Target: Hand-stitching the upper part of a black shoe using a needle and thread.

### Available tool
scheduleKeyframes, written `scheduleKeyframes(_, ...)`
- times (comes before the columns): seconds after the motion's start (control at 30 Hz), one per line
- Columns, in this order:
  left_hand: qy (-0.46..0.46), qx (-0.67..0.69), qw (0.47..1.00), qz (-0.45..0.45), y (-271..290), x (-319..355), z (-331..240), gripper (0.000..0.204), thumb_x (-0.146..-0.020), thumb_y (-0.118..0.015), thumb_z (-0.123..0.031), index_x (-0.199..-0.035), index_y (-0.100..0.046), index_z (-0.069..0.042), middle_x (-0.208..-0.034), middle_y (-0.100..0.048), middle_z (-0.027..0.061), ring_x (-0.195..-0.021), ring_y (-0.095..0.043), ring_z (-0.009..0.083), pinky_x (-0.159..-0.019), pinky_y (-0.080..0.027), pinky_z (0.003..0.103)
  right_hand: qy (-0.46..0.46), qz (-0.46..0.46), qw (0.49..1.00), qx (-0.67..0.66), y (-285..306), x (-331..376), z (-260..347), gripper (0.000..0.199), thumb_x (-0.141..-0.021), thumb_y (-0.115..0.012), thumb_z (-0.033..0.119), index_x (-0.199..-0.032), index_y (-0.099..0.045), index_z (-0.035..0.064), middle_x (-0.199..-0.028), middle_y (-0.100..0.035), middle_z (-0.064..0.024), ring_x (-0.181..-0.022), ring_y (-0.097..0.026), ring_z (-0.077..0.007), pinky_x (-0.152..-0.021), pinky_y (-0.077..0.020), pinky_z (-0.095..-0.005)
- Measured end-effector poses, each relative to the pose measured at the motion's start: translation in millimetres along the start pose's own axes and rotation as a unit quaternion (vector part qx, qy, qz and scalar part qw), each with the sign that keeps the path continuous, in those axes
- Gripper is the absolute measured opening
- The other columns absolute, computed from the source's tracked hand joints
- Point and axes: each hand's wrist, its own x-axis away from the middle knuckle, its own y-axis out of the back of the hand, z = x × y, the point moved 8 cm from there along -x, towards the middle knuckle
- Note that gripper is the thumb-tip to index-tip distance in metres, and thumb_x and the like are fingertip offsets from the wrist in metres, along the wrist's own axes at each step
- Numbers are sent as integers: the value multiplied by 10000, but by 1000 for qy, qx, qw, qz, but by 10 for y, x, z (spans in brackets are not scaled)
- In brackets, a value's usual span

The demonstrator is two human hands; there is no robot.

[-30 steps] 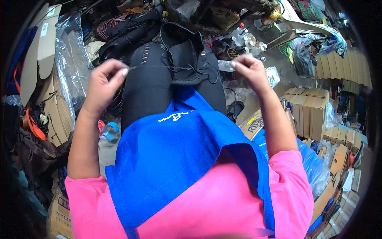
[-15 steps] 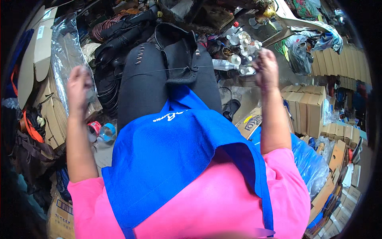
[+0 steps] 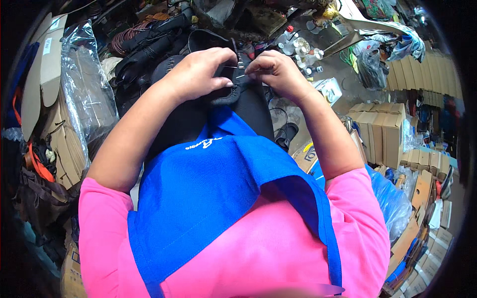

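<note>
A seated person in a pink shirt and blue apron [image 3: 218, 198] works on a black shoe [image 3: 226, 87] held on the lap, in the upper centre of the frame. The shoe's long axis runs roughly up the frame, away from the body; which end is the toe cannot be told, as the hands cover much of it. It looks matte black, with a stitched rim along its near edge. The left hand [image 3: 198, 74] is clenched around the shoe's left side, fingers curled over the rim. The right hand [image 3: 276, 72] pinches a thin needle [image 3: 240, 76] that lies almost level, pointing toward the left hand. Small clear bottles [image 3: 300, 52] stand just beyond the hands. A clear plastic bag [image 3: 84, 94] lies at the upper left; stacked cardboard boxes [image 3: 380, 129] fill the right.
</note>
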Motion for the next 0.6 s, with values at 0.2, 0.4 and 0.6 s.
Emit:
scheduleKeyframes(0.2,70,33,996,53,-41,-175,125,337,-696,-754,-124,-990,-607,-53,-948,-617,105,-903,-613,284,-799,-494,356,-21,32,998,-56,-55,-2,-156,163,-733,-684,28,-877,-703,101,-839,-614,-67,-850,-621,-203,-759,-503,-307)
scheduleKeyframes(0.4,-1,56,997,44,-148,-182,175,261,-709,-748,-86,-918,-609,-13,-895,-596,96,-879,-603,216,-801,-484,323,-10,61,996,-68,-148,3,-173,101,-763,-698,33,-855,-684,72,-853,-605,-39,-847,-603,-166,-761,-489,-293)
scheduleKeyframes(0.6,21,119,989,80,-254,-192,315,272,-728,-748,-177,-960,-670,-59,-922,-609,88,-913,-611,251,-813,-482,334,-32,21,990,-134,-215,123,-239,90,-771,-707,53,-857,-692,75,-852,-613,-26,-832,-603,-152,-768,-488,-289)
